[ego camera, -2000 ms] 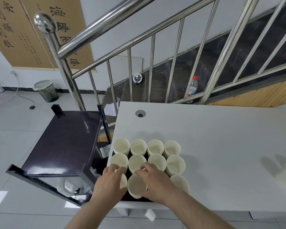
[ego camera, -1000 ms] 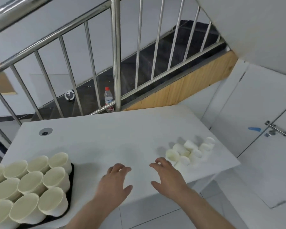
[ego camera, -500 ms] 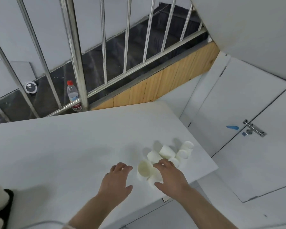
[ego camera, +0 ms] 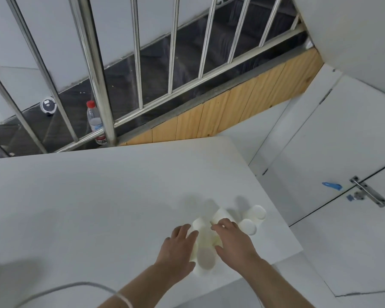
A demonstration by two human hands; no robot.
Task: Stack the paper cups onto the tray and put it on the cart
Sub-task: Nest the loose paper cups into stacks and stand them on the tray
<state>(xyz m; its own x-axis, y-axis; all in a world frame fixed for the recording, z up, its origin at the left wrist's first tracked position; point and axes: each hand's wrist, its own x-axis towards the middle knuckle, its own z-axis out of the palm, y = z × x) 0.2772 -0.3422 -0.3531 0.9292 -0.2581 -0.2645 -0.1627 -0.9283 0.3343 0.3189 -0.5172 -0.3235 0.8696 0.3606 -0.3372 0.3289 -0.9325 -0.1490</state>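
Both hands have been brought onto the loose cups since half a second ago, when only the right one touched them; the tray seen earlier at the left edge is out of view now. Left hand (ego camera: 177, 247) is laid against the left side of the cup cluster (ego camera: 206, 238), fingers fairly straight, thumb side toward the cups; whether a cup is actually gripped cannot be told. Right hand (ego camera: 232, 240) is spread over the right part of the cluster, fingertips (ego camera: 216, 226) touching the cup tops, thumb lower down; a firm grip is not shown either. Hands are kept slightly apart, cups between them. Cluster is placed near the right front corner of the white table (ego camera: 87, 196). Two more paper cups (ego camera: 252, 220) are lying just beside the right hand, on their sides, bases toward the camera. Some blur is noted on the cups under the hands, count unclear. A grey cable (ego camera: 60, 288) is seen crossing the near left of the table. Behind the table: a steel railing (ego camera: 93, 63), a water bottle with red cap (ego camera: 95, 123) on the dark stairs, a small round white device (ego camera: 48, 104) further left. A white door with metal latch (ego camera: 368, 193) is seen at right.
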